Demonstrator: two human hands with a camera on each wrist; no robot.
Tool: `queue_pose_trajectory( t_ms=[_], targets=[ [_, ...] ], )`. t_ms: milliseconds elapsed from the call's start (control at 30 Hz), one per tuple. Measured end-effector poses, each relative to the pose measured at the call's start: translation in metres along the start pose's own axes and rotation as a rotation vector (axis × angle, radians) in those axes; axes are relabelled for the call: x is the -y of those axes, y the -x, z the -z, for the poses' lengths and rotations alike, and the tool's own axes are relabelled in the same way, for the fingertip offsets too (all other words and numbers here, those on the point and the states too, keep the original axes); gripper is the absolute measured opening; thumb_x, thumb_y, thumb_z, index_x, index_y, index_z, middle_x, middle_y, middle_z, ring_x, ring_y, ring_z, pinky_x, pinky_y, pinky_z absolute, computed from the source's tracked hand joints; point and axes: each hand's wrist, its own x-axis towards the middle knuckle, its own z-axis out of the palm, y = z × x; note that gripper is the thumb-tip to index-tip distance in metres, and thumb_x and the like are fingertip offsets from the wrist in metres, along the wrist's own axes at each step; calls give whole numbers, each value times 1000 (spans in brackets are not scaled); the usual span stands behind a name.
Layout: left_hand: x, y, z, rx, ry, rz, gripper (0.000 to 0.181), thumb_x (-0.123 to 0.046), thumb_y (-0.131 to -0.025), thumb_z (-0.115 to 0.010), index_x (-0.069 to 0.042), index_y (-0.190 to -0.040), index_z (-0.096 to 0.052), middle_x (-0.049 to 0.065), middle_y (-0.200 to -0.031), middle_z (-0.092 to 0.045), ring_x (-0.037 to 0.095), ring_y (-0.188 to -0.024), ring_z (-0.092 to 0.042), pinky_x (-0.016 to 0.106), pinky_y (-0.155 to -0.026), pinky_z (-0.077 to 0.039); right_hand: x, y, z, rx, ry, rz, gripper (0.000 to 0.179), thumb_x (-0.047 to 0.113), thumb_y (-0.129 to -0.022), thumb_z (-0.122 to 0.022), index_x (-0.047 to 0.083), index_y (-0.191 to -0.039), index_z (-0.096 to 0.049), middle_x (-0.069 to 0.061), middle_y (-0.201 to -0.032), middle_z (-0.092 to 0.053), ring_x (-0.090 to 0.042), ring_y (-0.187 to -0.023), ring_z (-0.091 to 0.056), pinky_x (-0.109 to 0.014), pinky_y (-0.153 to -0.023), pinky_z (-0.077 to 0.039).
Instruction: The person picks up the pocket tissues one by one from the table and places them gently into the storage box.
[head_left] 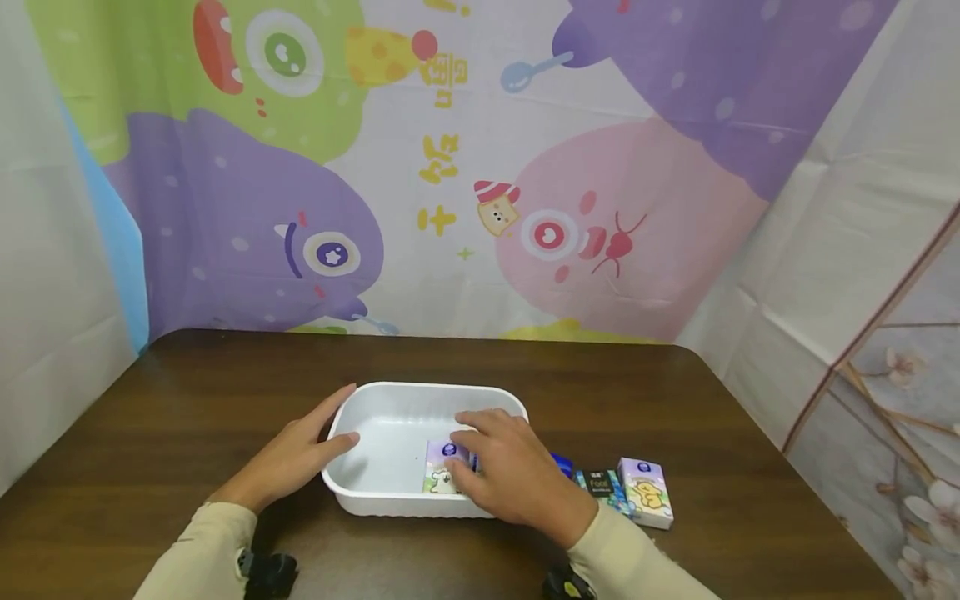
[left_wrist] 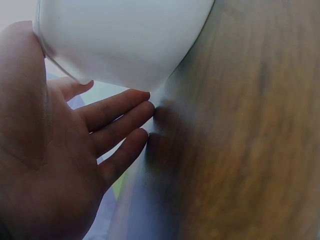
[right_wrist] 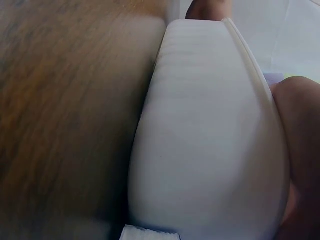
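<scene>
A white plastic tray (head_left: 390,506) with rounded corners sits on the table in front of me. At its left end is my left hand (head_left: 300,454), thumb over the rim and the other fingers extended along the outside; in the left wrist view those fingers (left_wrist: 117,122) reach under the curve of the wall. My right hand (head_left: 510,467) reaches over the right part of the tray. Its fingers are bent above a small purple-and-white cartoon pack (head_left: 438,479) lying inside. A bit of dark blue shows beside this pack, mostly hidden by the hand. Whether the right fingers hold anything, I cannot tell.
Right of the tray lie a matching cartoon pack (head_left: 647,493), a dark box with blue-green patterning (head_left: 600,483) and a blue thing (head_left: 562,464) partly behind my wrist. The brown wooden table (head_left: 225,383) meets a cartoon-print curtain (head_left: 442,275) at the back.
</scene>
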Motion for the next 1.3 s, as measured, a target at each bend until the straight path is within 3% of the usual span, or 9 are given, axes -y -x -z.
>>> queue_pose_trajectory(
  t_ms=[100,400,667,900,1033,1300],
  targets=[
    [0,0,0,-9,0,-11,73,-39,-100,-61,-21,-161,-25,22,-154,-39,43,-135,-44,62,-102,-38,0,-1,0,10,-4,17,36,37,-97,-58,12,-116,-75,-1,-125,-69,-20,-119,-60,-44,-100,-44],
    [0,1,0,-3,9,-10,73,-39,-99,-61,-21,-160,-25,22,-154,-40,42,-133,-46,59,-100,-41,-1,-1,-1,-36,-38,34,26,32,-94,-62,12,-104,-76,0,-108,-73,-20,-110,-64,-41,-99,-45],
    [1,0,0,-12,1,-8,73,-39,-99,-62,-20,-160,-26,22,-153,-40,42,-133,-45,59,-100,-40,-4,-2,2,-32,-91,29,23,30,-94,-63,13,-103,-76,1,-108,-74,-18,-110,-64,-39,-101,-45],
    [0,1,0,-12,2,-13,73,-39,-99,-62,-19,-160,-26,23,-153,-41,42,-133,-46,59,-100,-41,-15,-2,10,-103,-152,44,17,23,-90,-70,11,-101,-76,1,-103,-74,-17,-106,-65,-40,-94,-50],
    [0,0,-1,-9,2,-14,73,-39,-99,-61,-20,-160,-26,23,-153,-41,42,-132,-47,58,-99,-42,-24,0,18,-93,-160,-6,17,23,-92,-70,12,-104,-75,2,-103,-74,-15,-106,-64,-42,-93,-50],
    [-1,1,-1,-18,-8,-31,73,-37,-100,-61,-19,-160,-26,23,-154,-40,43,-133,-45,60,-100,-40,-39,3,35,13,-157,-174,22,28,-96,-66,15,-110,-76,2,-110,-73,-19,-110,-64,-43,-97,-49]
  ],
)
